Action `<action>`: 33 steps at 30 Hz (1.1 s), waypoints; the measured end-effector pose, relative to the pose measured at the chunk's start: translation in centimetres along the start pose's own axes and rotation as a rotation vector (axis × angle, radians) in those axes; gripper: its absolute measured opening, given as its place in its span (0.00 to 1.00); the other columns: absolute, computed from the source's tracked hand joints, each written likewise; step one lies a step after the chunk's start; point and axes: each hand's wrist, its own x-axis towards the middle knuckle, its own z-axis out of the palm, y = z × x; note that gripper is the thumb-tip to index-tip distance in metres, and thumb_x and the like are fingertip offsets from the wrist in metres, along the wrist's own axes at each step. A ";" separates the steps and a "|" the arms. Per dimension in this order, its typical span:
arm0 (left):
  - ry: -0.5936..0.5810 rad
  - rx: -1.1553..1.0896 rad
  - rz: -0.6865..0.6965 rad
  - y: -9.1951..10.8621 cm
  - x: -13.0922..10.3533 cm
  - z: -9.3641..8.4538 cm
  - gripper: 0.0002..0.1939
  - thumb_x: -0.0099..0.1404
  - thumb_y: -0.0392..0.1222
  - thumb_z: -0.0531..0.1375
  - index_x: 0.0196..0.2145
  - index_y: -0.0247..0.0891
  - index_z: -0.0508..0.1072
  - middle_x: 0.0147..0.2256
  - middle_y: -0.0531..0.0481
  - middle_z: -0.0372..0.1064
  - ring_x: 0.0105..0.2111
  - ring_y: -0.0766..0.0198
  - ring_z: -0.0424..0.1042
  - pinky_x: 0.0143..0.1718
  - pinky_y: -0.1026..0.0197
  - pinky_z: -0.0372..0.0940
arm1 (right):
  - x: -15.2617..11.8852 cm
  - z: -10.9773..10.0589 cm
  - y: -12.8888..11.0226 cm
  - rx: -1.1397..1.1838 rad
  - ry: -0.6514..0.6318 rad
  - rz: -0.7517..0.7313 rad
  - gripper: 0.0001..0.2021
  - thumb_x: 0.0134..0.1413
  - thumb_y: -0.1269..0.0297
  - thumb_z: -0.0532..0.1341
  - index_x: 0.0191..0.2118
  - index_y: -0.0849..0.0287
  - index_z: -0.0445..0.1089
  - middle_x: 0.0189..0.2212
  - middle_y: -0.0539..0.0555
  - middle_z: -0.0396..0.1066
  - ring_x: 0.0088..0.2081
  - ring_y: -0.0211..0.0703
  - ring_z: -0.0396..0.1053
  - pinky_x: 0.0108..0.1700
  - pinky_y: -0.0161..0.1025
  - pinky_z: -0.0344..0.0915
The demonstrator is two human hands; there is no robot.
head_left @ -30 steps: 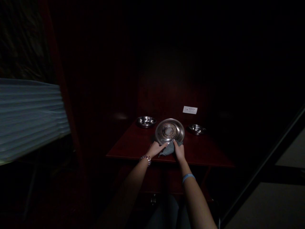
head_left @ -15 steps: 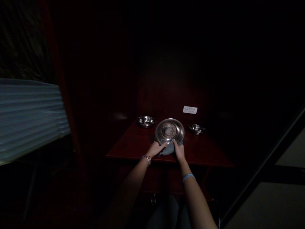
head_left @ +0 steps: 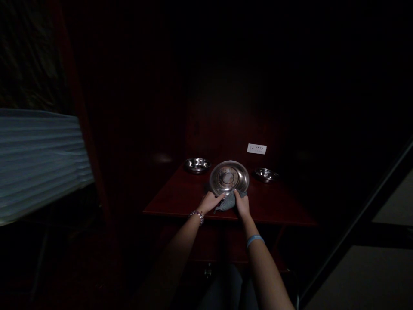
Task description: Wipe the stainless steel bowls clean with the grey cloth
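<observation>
A metal dish (head_left: pixel 227 172) is held tilted up above the front part of a dark red bench (head_left: pixel 177 196), its ringed round face turned toward the camera. Brownish marks are seen around the paler disc at its centre. The lower left of the rim is gripped by the left hand (head_left: pixel 210 201), with the thumb laid along the near edge. A grey cloth (head_left: pixel 227 203) is pinched by the right hand (head_left: pixel 241 203) against the lower right of the rim, the thumb being pressed on top; the fingers beneath are hidden. A loose corner of the cloth is left hanging between the two hands. Whether the dish is touched to the bench underneath cannot be told.

A beaded bracelet (head_left: pixel 197 216) is worn on the left wrist, and a light blue band (head_left: pixel 254 240) on the right forearm. Farther back on the bench, a shiny metal bowl (head_left: pixel 197 165) is set to the left of the dish, and a smaller bowl (head_left: pixel 266 174) to its right, both upright and apart from it. A white socket plate (head_left: pixel 257 149) is mounted on the wall behind. At the far left, a pale ribbed object (head_left: pixel 41 161) is partly cut off by the picture's edge.
</observation>
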 end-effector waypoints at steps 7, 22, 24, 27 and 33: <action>-0.022 -0.024 -0.020 0.1 0.0 -0.1 0.25 0.55 0.51 0.64 0.47 0.35 0.76 0.48 0.42 0.75 0.53 0.53 0.71 0.58 0.56 0.61 | -0.1 0.0 -0.2 -0.021 0.006 -0.006 0.24 0.48 0.50 0.62 0.43 0.65 0.76 0.41 0.60 0.78 0.46 0.52 0.75 0.49 0.42 0.68; -0.019 -0.022 0.016 -1.1 0.4 0.1 0.23 0.57 0.48 0.64 0.48 0.35 0.76 0.48 0.42 0.75 0.53 0.52 0.71 0.58 0.56 0.61 | 0.0 0.0 -0.1 0.001 -0.002 -0.005 0.25 0.47 0.49 0.63 0.45 0.65 0.75 0.43 0.61 0.77 0.46 0.52 0.74 0.49 0.42 0.68; -0.017 -0.026 0.022 -1.2 0.5 0.1 0.23 0.57 0.48 0.63 0.49 0.36 0.76 0.49 0.42 0.75 0.53 0.53 0.70 0.59 0.56 0.61 | 0.0 0.0 -0.1 0.004 -0.007 -0.007 0.25 0.47 0.49 0.63 0.45 0.65 0.75 0.44 0.61 0.77 0.46 0.52 0.74 0.49 0.42 0.68; -0.008 -0.029 0.017 -1.4 0.5 0.2 0.24 0.56 0.48 0.64 0.49 0.36 0.75 0.50 0.42 0.74 0.54 0.53 0.70 0.59 0.56 0.60 | -0.1 0.0 -0.1 0.004 -0.002 -0.013 0.25 0.47 0.49 0.63 0.45 0.65 0.75 0.43 0.61 0.77 0.46 0.52 0.74 0.49 0.42 0.68; -0.015 -0.045 0.078 -2.1 0.8 0.4 0.25 0.58 0.49 0.62 0.51 0.36 0.73 0.52 0.43 0.73 0.54 0.55 0.70 0.59 0.55 0.60 | -0.1 -0.1 -0.1 -0.020 -0.002 -0.018 0.24 0.48 0.50 0.62 0.44 0.65 0.76 0.41 0.61 0.78 0.46 0.52 0.75 0.49 0.42 0.68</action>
